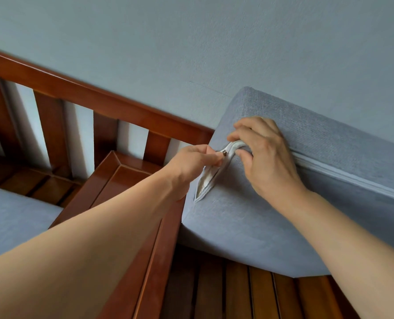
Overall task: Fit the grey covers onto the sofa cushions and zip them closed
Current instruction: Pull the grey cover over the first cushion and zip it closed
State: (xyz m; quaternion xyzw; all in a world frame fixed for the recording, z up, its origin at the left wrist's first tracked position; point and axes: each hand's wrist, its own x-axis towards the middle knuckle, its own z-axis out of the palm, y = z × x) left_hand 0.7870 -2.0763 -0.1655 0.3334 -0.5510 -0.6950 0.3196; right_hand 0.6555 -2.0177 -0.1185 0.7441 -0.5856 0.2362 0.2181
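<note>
Two bare forearms reach up from the bottom edge, one from the lower left and one from the lower right, over the wooden seat slats (237,293) of a brown sofa frame (131,226). One grey-covered cushion (249,226) stands on those slats at the right, leaning back against the blue-grey wall (191,42), its zipped edge turned toward the camera. On that edge one zip (216,173) runs along the seam: to the right of the hands it lies closed as a pale line, and to the lower left a short stretch gapes, showing one strip of white inner cushion. The left hand (191,164) has its grip pressed together, thumb and forefinger pinching the small metal zip pull (224,153). The right hand (265,155) lies just beside it, fingers curled and pinching the cover's seam at the slider. A second grey cushion (9,217) lies flat at the far left, beyond an armrest rail. Behind it, four upright back slats (49,127) show under one top rail (81,93)
</note>
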